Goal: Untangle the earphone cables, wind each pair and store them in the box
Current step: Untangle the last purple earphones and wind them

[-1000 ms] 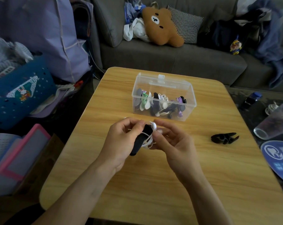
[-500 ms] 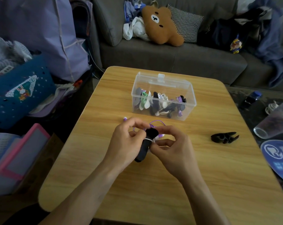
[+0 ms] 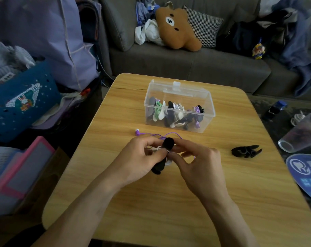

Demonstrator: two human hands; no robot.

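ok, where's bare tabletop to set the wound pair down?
Free: the left strip beside the box, the near edge of the table below both wrists, and the right side between box and black winder. Crowded: between hands and box, where the purple earphones lie.

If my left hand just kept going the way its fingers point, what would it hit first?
The left hand points right, so it would meet the black winder it already pinches, then the right hand just beyond. Depth is hard to judge.

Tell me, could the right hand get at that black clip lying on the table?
Probably yes: the black clip lies alone on bare table beside the right hand, but that hand now pinches a black winder.
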